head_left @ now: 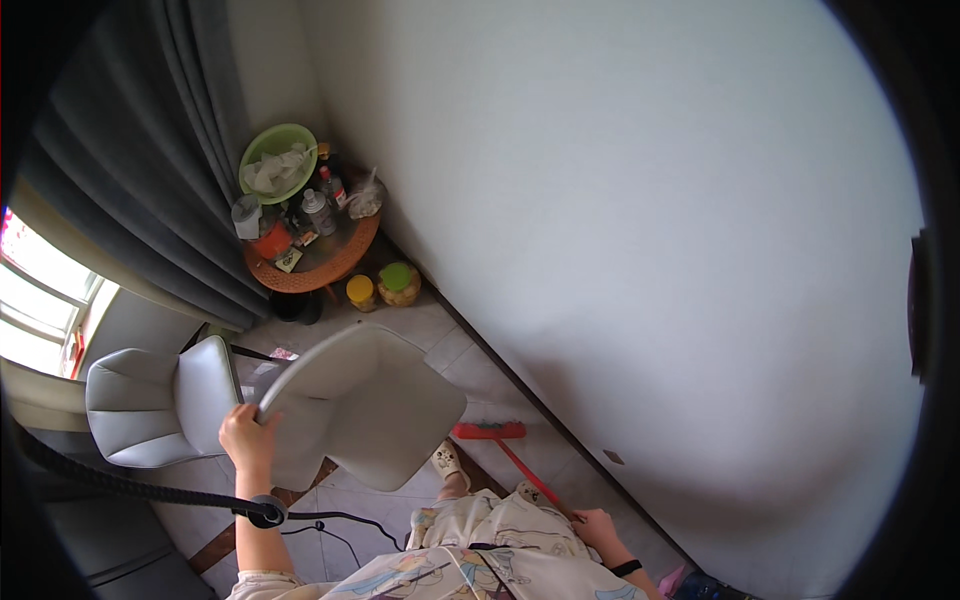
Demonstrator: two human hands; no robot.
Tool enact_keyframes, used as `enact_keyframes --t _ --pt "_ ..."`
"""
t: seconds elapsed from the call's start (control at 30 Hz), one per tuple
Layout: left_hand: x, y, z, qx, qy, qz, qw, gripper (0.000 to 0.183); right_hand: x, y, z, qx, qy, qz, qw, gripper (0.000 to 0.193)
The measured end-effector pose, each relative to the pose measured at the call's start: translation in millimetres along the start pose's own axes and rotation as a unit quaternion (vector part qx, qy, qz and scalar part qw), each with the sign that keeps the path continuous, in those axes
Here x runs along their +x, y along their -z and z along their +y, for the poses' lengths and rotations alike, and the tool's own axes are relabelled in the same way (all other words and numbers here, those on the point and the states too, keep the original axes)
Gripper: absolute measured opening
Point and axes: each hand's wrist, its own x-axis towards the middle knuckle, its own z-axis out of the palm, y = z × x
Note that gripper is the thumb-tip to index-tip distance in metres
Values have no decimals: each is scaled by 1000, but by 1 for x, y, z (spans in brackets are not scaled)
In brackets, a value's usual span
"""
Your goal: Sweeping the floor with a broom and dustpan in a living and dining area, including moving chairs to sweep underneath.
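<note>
My left hand [248, 438] is closed on the edge of a light grey padded chair [385, 420], which stands in front of me. A broom [490, 430] with a red head and red handle slants down toward me, its bristles by the floor near the wall. Around its handle my right hand [597, 532] is closed, low at my right side. A second light grey chair [150, 405], with a ribbed back, stands to the left of the first. Part of the first chair's legs is hidden under its seat.
In the far corner a round orange-brown table [330, 265] bears a green basin [300, 185], bottles and bags. Two lidded jars [398, 285] stand on the floor beside it. A white wall [650, 250] runs along the right, grey curtains [150, 150] hang left. A black cable [150, 490] crosses lower left.
</note>
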Motion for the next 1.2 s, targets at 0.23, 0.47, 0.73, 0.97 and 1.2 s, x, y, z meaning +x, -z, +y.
enact_keyframes --t 0.23,0.47,0.73,0.97,1.2 --pt "85 -47 -117 74 142 -33 987 40 18 -2 3 -40 44 23 998 33" --pt "143 -134 -245 52 214 -51 974 57 19 7 1 -114 -36 -36 992 34" --pt "149 -152 -246 11 258 -83 963 80 29 31 -19 -149 -129 -151 969 34" --pt "0 -144 -152 -241 142 178 944 59 42 54 -41 -185 50 -111 975 22" --pt "-332 -136 -40 -59 418 -127 898 75 66 91 -89 -136 5 -302 944 18"
